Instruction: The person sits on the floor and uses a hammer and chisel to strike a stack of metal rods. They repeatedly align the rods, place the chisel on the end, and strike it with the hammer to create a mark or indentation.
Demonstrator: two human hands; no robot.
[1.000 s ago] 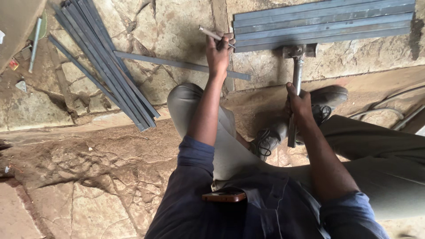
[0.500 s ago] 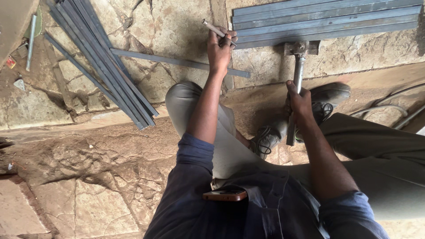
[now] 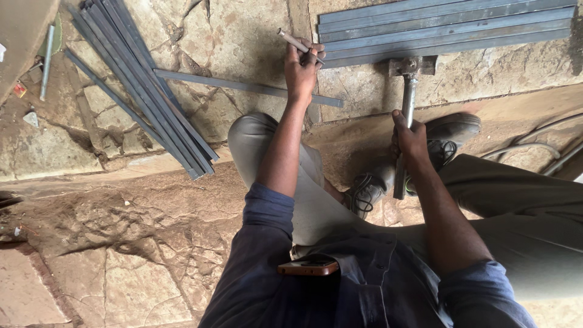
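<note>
The left hand (image 3: 302, 64), at upper centre of the frame, has its grip closed around a short metal rod (image 3: 294, 41). The rod's long axis runs diagonally, its free end pointing toward the upper left, and its lower end sits just beside the left end of the flat steel bars (image 3: 446, 27) stacked along the top right.

The right hand (image 3: 412, 136), right of centre, has its grip wrapped around the handle of a hammer (image 3: 408, 100). The handle runs almost vertically in the frame; the head lies at its upper end, touching or just below the lower edge of the flat steel bars (contact cannot be confirmed).

The bars run nearly horizontally, so the hammer handle meets them roughly at right angles. The rod lies to the left of the hammer head, well apart from it; the left hand is the nearer hand to the bar ends.

A bundle of thin steel strips (image 3: 139, 85) lies diagonally at upper left on the stone floor (image 3: 121, 243). One single strip (image 3: 243, 88) crosses beneath the left forearm.
</note>
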